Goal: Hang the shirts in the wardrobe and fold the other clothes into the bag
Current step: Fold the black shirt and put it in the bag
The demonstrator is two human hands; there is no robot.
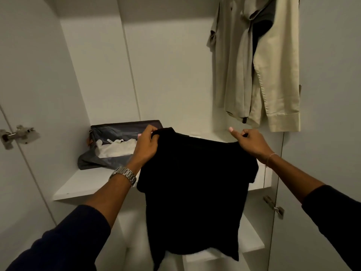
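Fingers [154,134] on the left hand [145,146] are curled tight, pinching one shoulder of the black t-shirt [195,192], and the right hand [252,142] does the same at the other shoulder, with its thumb sticking up loose off the cloth. So the tee hangs spread flat between the two grips, neckline just by the left fingertips, body dropping down in front of the white shelf [82,184] edge and hiding part of it. Biggest thing around is the white wardrobe [166,65] itself, doors open, hinges visible both sides. Up at the top right a couple of beige shirts [273,75] hang, one with something dark tucked between them, can't tell what. Behind the left hand, on the shelf, sits a grey bag [121,130] lying open, with some white folded clothes [115,148] inside it. The tee isn't touching the bag, it's held just to the right of it and nearer to me. Small stuff: a metal watch [124,174] on the left wrist, a thin bracelet [270,158] on the right, and dark blue sleeves [64,241] pushed up on both forearms.
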